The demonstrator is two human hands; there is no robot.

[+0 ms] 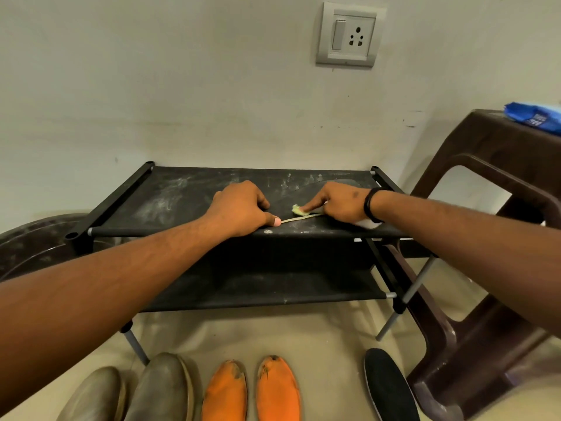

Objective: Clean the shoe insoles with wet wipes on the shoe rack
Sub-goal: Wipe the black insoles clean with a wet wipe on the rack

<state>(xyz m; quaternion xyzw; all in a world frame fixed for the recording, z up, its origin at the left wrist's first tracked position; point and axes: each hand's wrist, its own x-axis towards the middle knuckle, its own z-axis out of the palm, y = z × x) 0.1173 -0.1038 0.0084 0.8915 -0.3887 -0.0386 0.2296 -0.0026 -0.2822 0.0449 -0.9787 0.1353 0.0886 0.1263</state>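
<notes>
Pressing down near the front edge of the shoe rack point(170, 192), the left hand point(239, 208) pins one end of a dark insole point(303, 219) with curled fingers. To the right, the right hand point(340, 205) pinches a crumpled wet wipe point(299, 209) against it. The insole looks thin, light and bendy, so holding its end flat seems wise. The rack's fabric shelf is black and dusty.
</notes>
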